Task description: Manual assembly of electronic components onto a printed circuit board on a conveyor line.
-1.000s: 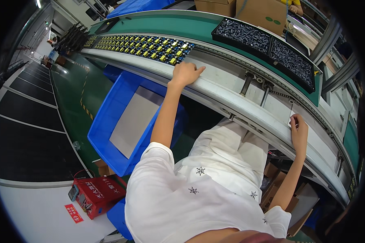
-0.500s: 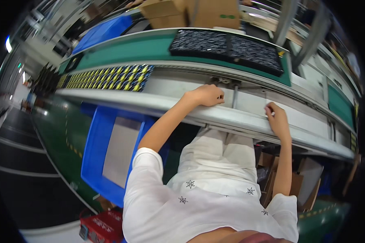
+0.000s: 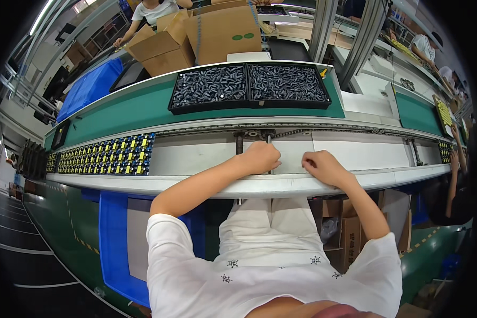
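My left hand (image 3: 261,157) is closed in a loose fist above the conveyor track, beside a thin metal rod (image 3: 270,140). Any small thing inside its fingers is hidden. My right hand (image 3: 325,167) hovers a short way to its right over the white bed of the track (image 3: 350,148). Its fingers are curled toward the thumb, and I cannot make out anything between them. Beyond the track, two black trays lie side by side, a left tray (image 3: 209,87) and a right tray (image 3: 288,83), both full of small dark cylindrical parts.
Circuit boards (image 3: 106,155) with yellow and blue components sit on the track at left. A pale front rail (image 3: 206,186) runs before me. Behind the green shelf (image 3: 127,114) stand cardboard boxes (image 3: 225,34); a blue bin (image 3: 114,249) is below left. Co-workers' arms show at far right.
The view has turned, so the trays and boards sit farther left in the picture. My hands are closer together, and the right one has curled in over the track.
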`<state>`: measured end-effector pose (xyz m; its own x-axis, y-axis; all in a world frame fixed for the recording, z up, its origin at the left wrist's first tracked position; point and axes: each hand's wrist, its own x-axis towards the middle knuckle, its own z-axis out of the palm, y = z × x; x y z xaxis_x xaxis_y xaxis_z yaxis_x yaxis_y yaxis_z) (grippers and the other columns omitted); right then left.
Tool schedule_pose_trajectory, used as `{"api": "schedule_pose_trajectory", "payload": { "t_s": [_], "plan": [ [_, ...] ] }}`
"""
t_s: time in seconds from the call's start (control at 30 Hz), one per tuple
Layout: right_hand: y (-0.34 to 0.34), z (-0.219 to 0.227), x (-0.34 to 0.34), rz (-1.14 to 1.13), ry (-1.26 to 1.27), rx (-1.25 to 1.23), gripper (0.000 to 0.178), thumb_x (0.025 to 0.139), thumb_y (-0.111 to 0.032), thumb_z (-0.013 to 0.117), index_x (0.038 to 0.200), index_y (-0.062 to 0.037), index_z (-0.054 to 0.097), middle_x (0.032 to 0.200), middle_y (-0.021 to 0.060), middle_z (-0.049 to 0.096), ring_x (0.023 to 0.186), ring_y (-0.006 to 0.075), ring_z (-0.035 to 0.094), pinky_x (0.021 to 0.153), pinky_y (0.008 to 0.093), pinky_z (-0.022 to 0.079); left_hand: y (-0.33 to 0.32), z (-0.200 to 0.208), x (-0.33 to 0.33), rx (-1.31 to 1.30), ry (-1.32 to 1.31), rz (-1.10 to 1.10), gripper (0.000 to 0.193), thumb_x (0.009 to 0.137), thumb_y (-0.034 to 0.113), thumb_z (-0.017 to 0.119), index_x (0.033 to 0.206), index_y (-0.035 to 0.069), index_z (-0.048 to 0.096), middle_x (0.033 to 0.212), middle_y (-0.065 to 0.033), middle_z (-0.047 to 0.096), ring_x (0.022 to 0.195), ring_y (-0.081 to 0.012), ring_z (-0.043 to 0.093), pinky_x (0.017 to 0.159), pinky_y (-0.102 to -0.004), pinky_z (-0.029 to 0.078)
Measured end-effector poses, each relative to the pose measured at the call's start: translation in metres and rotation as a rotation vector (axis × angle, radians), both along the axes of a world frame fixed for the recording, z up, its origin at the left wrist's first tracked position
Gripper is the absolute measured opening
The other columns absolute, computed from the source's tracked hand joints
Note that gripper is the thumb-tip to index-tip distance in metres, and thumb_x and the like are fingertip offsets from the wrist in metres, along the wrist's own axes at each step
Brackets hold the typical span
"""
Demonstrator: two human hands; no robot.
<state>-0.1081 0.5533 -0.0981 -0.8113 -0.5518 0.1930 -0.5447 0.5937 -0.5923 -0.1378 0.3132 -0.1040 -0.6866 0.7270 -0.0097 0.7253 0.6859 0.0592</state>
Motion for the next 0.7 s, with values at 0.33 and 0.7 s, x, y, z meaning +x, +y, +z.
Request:
{"api": "schedule_pose_trajectory", "payload": {
  "t_s": [0.33,0.7],
  "plan": [
    [-0.022,-0.022,-0.017,0.371,0.163,-0.039,0.004,0.083,-0.011,0.062,0.085,-0.0070,0.063,0.069,0.0116,0.062,0.062,0.0308,0.060,0.056,0.0399,0.046,-0.011,0.003,0.027,0.159,-0.019,-0.039,0.014,0.080,0.016,0.063,0.074,0.003,0.060,0.071,-0.0157,0.063,0.070,-0.0358,0.063,0.061,-0.0460,0.048],
    [0.266,-0.084,-0.067,-0.849,0.551,-0.177,0.014,0.086,-0.002,0.058,0.100,-0.0052,0.058,0.083,0.0130,0.057,0.072,0.0240,0.056,0.065,0.0343,0.044,-0.014,0.021,0.022,0.469,0.216,-0.201,0.021,0.064,-0.004,0.067,0.081,0.006,0.062,0.070,-0.0100,0.057,0.062,-0.0290,0.057,0.053,-0.0384,0.044]
  ]
}}
